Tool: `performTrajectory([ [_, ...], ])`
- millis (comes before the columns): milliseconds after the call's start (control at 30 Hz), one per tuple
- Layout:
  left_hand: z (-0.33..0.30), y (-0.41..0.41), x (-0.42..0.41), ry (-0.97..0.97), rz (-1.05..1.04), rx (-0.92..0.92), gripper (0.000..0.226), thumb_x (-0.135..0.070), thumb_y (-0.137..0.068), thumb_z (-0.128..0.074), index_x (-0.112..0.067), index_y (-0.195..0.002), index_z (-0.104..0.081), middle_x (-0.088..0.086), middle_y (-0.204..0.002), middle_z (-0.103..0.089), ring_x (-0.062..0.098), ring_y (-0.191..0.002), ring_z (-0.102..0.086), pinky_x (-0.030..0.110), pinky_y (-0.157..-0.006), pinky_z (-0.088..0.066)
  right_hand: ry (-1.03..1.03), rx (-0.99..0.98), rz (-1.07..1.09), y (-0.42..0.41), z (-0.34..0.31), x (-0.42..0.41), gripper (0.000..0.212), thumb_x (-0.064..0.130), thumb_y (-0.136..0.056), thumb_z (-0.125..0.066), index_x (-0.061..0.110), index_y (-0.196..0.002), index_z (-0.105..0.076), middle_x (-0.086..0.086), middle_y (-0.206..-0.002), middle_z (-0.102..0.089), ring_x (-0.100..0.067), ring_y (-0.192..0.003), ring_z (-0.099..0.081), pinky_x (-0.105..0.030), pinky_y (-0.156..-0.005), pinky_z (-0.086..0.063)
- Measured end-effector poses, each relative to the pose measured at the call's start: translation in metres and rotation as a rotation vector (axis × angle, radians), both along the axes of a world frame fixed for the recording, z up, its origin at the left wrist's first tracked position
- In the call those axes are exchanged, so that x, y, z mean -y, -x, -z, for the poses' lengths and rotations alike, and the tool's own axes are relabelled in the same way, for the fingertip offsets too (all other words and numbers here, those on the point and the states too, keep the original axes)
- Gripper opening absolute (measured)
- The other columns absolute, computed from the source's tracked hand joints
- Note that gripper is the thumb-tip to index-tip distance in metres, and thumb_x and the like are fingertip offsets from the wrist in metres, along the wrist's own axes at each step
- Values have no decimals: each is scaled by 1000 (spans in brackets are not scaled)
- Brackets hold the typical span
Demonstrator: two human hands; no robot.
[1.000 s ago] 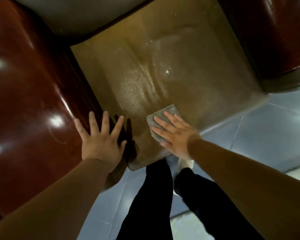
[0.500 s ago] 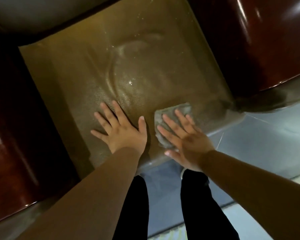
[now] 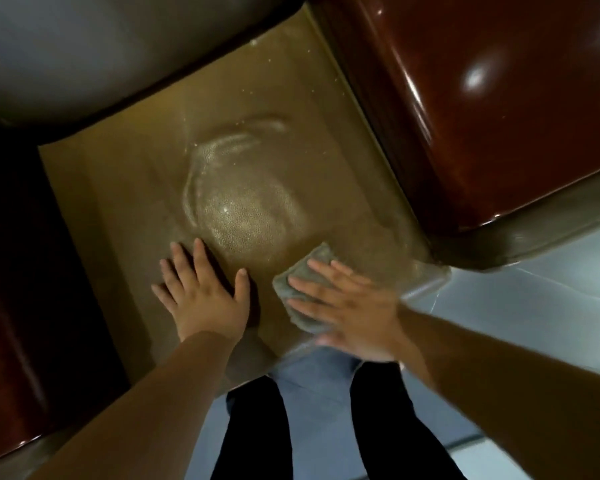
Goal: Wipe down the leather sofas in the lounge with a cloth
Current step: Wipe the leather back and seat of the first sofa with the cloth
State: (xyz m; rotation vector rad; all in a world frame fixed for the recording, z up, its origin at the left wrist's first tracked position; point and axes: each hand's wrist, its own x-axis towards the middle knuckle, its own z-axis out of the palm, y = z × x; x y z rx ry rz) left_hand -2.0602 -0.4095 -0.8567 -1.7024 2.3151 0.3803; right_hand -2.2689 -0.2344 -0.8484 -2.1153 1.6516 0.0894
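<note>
1. Flat on the seat (image 3: 125, 188), near its front edge and toward the right, lies the grey cloth (image 3: 303, 271); it is folded into a small pad.
2. Over it presses the right hand (image 3: 347, 306), fingers straight and spread, covering the cloth's near half; the hand is blurred.
3. Just beside it, apart from the cloth, the left hand (image 3: 201, 296) rests palm-down on the seat, fingers straight and splayed, holding nothing.
4. Beyond both hands, the olive-brown seat leather shows a pale, shiny, roughly round smear (image 3: 243, 206) with fine grain and small white specks.
5. On either side rise glossy red-brown armrests (image 3: 499, 109); the left one sits in shadow; a grey backrest (image 3: 94, 46) curves across the top left.
6. Below the seat edge, two black trouser legs (image 3: 253, 434) stand on pale blue-grey floor tiles (image 3: 541, 285).
</note>
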Motion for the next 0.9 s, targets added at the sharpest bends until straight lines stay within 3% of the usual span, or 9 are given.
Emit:
performTrajectory([
  [67, 4, -4, 20, 64, -20, -31, 86, -68, -97, -29, -24, -168, -8, 7, -177, 0, 32, -163, 0, 65, -128, 2, -6, -150, 60, 34, 10, 14, 73, 63, -103, 3, 28, -166, 13, -2, -172, 25, -33, -157, 25, -53, -127, 9],
  [133, 13, -7, 35, 103, -76, -71, 84, -65, -98, -30, -25, -169, -9, 6, -178, -1, 30, -164, -1, 63, -129, 0, 2, -325, 419, 68, 20, 30, 76, 57, -101, 19, 19, -166, 13, -13, -172, 20, -37, -159, 16, -54, -128, 5],
  [233, 24, -10, 35, 170, -56, -95, 84, -63, -97, -34, -25, -169, -10, 7, -178, -5, 30, -164, -2, 61, -130, -1, 9, -201, 894, 42, 20, 50, 80, 65, -104, 4, 16, -167, -3, -14, -174, -3, -44, -159, 0, -57, -128, -7],
  [400, 19, -9, 37, 154, -58, -117, 86, -63, -96, -38, -24, -169, -13, 9, -177, -7, 32, -163, -4, 63, -129, -3, 114, -18, 198, -59, 11, 40, 80, 71, -102, -30, 26, -167, -18, -3, -176, -4, -38, -161, 7, -53, -129, 1],
  [500, 17, -12, 42, 109, -32, -109, 88, -67, -96, -35, -23, -169, -12, 10, -177, -5, 34, -163, -2, 65, -128, -2, 134, -83, 105, -10, 20, 46, 75, 65, -105, -24, 28, -168, -5, 0, -176, 2, -34, -161, 8, -52, -129, -2],
  [667, 17, -18, 45, 147, 9, -103, 87, -66, -95, -39, -22, -166, -18, 13, -175, -14, 38, -161, -12, 67, -127, -9, -16, -119, 939, 34, 6, 65, 75, 65, -105, -10, 22, -167, -9, -8, -175, -6, -42, -160, -2, -61, -127, -11],
  [733, 16, -16, 44, 142, 5, -101, 87, -66, -95, -40, -21, -166, -20, 13, -175, -15, 38, -160, -12, 67, -127, -9, -39, -163, 808, -10, 1, 78, 79, 68, -103, -7, 23, -168, -6, -9, -175, -1, -45, -159, 4, -61, -127, -7],
  [833, 9, -17, 46, 103, -4, -106, 86, -65, -93, -41, -22, -165, -24, 12, -174, -18, 37, -160, -14, 65, -128, -10, 24, 20, 331, -65, 1, 79, 77, 65, -103, -40, 28, -167, -18, -5, -176, -8, -38, -161, 2, -59, -128, -7],
  [900, 4, -19, 61, 136, -5, -125, 79, -64, -94, -42, -24, -161, -32, 11, -168, -28, 38, -155, -24, 65, -126, -15, 22, 18, 53, -44, 2, 85, 75, 68, -104, -23, 33, -166, 0, 3, -176, 10, -30, -160, 18, -55, -129, 2],
])
